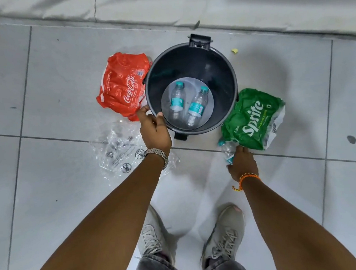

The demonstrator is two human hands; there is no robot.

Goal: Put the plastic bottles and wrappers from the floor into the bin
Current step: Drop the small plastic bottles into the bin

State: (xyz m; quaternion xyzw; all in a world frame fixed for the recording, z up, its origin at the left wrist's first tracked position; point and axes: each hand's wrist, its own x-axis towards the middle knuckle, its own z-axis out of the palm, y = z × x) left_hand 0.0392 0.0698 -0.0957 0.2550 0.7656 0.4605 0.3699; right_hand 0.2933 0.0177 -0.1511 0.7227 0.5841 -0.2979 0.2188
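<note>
A black round bin (189, 55) stands on the tiled floor with two clear plastic bottles (177, 101) with teal caps lying in its bottom. My left hand (153, 129) grips the bin's near-left rim. My right hand (242, 164) is closed on a third clear bottle (226, 148) on the floor, beside the green Sprite wrapper (253, 118) to the right of the bin. A red Coca-Cola wrapper (122, 85) lies against the bin's left side. A clear crumpled plastic wrapper (117, 149) lies on the floor under my left forearm.
A raised white ledge or step (182, 6) runs across the far side behind the bin. A small yellow scrap (234, 51) lies near it. My two feet in grey shoes (223, 232) stand just in front of the bin.
</note>
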